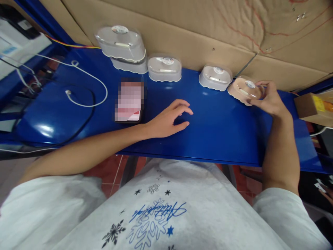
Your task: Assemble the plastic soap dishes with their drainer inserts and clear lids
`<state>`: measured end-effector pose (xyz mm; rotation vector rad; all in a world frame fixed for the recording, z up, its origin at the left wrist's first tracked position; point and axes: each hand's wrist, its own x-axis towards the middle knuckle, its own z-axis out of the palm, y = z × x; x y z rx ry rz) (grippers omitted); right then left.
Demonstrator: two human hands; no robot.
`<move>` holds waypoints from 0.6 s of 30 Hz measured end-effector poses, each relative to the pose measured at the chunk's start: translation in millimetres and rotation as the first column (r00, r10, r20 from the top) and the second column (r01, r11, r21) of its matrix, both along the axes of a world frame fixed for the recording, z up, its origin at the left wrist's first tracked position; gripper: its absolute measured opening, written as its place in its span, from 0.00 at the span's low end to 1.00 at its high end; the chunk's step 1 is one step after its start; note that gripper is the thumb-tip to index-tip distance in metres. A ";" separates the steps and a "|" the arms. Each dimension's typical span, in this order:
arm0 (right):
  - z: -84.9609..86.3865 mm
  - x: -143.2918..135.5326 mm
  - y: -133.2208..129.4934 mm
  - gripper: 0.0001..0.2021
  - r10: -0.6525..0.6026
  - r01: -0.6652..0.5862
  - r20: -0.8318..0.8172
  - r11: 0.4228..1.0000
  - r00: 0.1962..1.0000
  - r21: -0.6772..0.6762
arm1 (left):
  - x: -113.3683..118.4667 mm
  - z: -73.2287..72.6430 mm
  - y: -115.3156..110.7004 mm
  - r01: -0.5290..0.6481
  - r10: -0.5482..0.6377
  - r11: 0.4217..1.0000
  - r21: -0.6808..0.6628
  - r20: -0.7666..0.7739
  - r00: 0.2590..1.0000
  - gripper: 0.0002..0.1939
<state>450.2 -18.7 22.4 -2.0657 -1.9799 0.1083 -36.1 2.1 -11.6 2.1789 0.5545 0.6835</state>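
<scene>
Right hand (267, 99): curved around the right end of the peach box (243, 91), thumb on the near side, fingers on the far side, part-open to its width; whether the box is lifted, cannot tell.
Left hand (168, 119): empty, loosely open, fingers bent and spread from the thumb, pointing right over the blue table (221, 128).
Left forearm (104, 149): slants across the near edge, just below the phone (128, 100).
Right forearm (281, 149): reaches forward over the table's right part.
Peach box: at the back, just right of a clear box (215, 78).
Brown board (187, 31): stands close behind the boxes.
White cable (104, 83): loops left of the phone.
</scene>
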 end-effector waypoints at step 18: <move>34.2 -64.8 -39.8 0.40 0.223 -0.226 -0.037 0.957 0.974 -0.179 | 1.5 -6.8 3.6 0.092 -0.079 0.985 0.149 -0.087 0.993 0.12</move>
